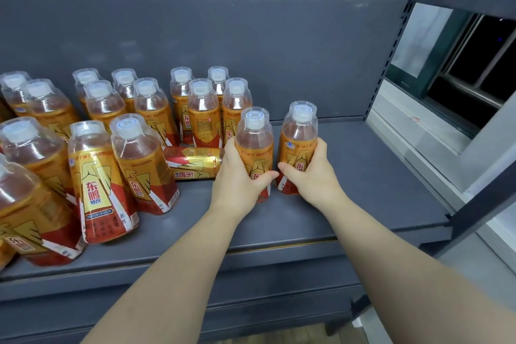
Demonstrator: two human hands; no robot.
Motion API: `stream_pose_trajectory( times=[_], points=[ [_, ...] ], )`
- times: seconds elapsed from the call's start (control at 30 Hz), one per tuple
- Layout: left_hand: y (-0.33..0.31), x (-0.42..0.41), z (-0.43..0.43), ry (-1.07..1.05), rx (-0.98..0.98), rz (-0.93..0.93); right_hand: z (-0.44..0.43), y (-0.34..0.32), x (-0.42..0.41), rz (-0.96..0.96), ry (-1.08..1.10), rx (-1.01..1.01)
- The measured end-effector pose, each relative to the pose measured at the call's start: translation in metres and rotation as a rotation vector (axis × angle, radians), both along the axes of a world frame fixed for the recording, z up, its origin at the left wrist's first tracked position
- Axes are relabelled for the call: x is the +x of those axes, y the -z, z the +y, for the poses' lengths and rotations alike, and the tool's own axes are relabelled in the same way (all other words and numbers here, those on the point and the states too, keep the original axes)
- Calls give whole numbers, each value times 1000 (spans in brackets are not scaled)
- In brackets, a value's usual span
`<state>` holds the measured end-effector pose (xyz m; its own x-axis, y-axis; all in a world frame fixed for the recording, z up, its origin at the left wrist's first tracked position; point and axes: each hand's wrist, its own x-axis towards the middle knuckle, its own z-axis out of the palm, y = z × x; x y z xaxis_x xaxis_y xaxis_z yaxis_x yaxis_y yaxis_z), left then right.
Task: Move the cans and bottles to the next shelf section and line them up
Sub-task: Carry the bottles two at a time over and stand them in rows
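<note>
Two bottles are held, one in each grip. The left grip (pixel 240 176) is wrapped round the left bottle (pixel 254 142), and the thumb is laid across the front of the label. The right grip (pixel 311 173) is wrapped round the right bottle (pixel 299 134) in the same way. The two thumbs are pointed at each other and are nearly touching.

Both bottles are kept upright. They are placed just beside each other, with a small gap between them, at the right part of the grey shelf (pixel 377 176). The bottom of the right bottle looks set down on the shelf. The bottom of the left bottle is partly hidden by the hand, so it cannot be told.

Orange and red labels, clear tops and white caps can be seen on both.

A gold and red can (pixel 192 162) is laid on its side just left of the left grip. Whether it is touched by the fingers cannot be told.

Many other bottles (pixel 95 176) of the same kind are stood on the left part of the shelf, in loose rows from front to back. A grey back wall (pixel 251 45) is seen behind them. A dark window (pixel 480 64) is seen at the far right.
</note>
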<state>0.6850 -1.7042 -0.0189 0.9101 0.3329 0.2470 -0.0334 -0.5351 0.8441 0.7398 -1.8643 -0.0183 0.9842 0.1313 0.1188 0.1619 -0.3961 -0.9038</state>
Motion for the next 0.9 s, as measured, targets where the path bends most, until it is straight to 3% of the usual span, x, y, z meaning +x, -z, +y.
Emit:
stream_pose_trajectory(
  times=[0.9],
  points=[
    [-17, -21, -22, -187, -40, -10, -11, -10, -15, -41, -44, -43]
  ],
)
